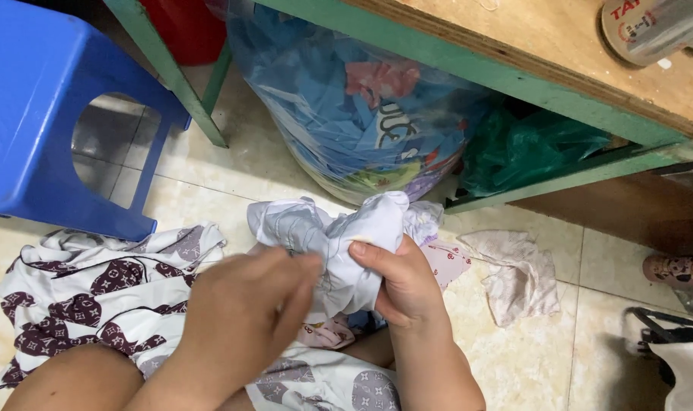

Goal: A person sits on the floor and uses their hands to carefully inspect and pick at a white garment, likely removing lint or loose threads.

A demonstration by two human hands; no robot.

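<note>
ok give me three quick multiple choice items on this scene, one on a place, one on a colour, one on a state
1. Where is the clear bag of fabric?
A. on the stool
B. under the green table
C. on the person's lap

2. What colour is the plastic stool?
A. blue
B. yellow
C. white

3. How is the white cloth held?
A. lying flat on the floor
B. hanging from the table
C. bunched in both hands

Answers:
1 B, it sits on the floor beneath the table frame.
2 A, its seat and legs are blue.
3 C, the right hand has a grip on it and the left hand touches it.
</note>
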